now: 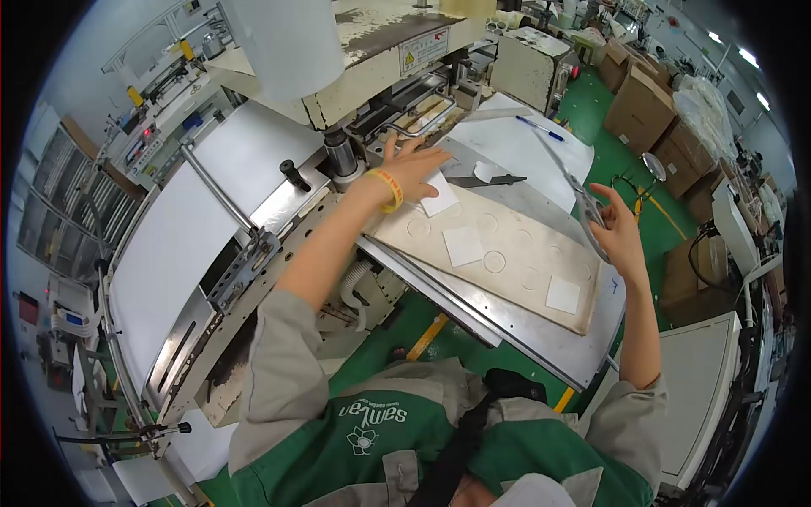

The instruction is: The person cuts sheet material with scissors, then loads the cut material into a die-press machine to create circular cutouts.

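My left hand point(407, 173) reaches over the far left end of a beige board point(515, 239), its fingers spread over a white square piece point(440, 196). Two more white squares lie on the board, one near its middle point(464, 246) and one toward its right end point(563, 294). Faint circles mark the board. My right hand point(617, 228) is closed on the handles of a pair of scissors point(586, 211) at the board's right, the blades pointing away from me. A dark-bladed tool point(487, 181) lies just behind the board.
A blue pen point(539, 128) rests on a white sheet point(507, 139) farther back. The machine point(363, 51) stands over the far left side, with a metal post point(340, 154) near my left wrist. Cardboard boxes point(639, 108) stand on the green floor at right.
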The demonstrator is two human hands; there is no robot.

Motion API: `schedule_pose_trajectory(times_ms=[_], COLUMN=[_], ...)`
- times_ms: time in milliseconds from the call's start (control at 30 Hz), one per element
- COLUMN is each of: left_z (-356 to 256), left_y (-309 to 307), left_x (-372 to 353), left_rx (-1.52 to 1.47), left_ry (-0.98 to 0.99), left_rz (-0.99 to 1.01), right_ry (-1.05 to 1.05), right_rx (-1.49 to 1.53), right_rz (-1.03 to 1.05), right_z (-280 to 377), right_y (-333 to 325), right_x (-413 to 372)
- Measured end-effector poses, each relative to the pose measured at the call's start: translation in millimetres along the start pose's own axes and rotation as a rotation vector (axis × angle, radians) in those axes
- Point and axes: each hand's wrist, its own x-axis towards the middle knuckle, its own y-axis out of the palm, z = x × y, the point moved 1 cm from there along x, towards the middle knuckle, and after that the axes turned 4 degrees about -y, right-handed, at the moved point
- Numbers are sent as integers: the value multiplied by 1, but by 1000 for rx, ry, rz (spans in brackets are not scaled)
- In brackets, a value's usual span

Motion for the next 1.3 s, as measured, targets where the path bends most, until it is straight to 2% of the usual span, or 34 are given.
schedule_pose_trajectory(times_ms=[33,67,100,133,200,233,300,333,433,467,500,567,600,700,833,900,933,1300], left_z=[-1,4,5,6,4,18,19,17,19,21,18,9,-4,-31,-45,-53,-57,-59], left_y=[-11,-15,-16,-18,-25,-12,-18,-20,-27,-29,-38,-54,-66,-77,-70,-73,-73,-63], left_x=[7,16,17,20,20,19,25,32,38,34,29,18,8,-11,-18,-24,-26,-34], left_rx=[20,11,33,58,102,60,-9,7,-71,-269,-406,-845,-1100,-1401,-1354,-1322,-1330,-1387], left_ry=[-27,-20,-24,-27,-40,103,172,71,-4,-69,-46,-121,-192,-208,-116,-143,-159,-158], left_rz=[138,230,239,248,273,55,223,379,143,-47,-135,-168,-110,-109,-132,-95,-104,-146], right_ry=[-59,20,98,109,94,111,88,81,-14,-61,-107,-143,-151,-201,-263,-317,-229,-247], right_rx=[107,212,319,458,554,577,656,684,592,562,533,390,347,264,199,197,200,222], right_rz=[6,7,7,41,73,87,181,194,262,268,273,381,401,487,497,483,584,579], right_z=[0,7,16,20,31,37,38,42,49,52,54,47,49,50,62,65,72,75], right_y=[2,4,7,10,17,19,22,23,18,18,18,15,17,29,47,54,48,55], right_x=[-1,-5,-11,-16,-27,-33,-40,-44,-51,-55,-56,-56,-56,-53,-47,-42,-40,-41])
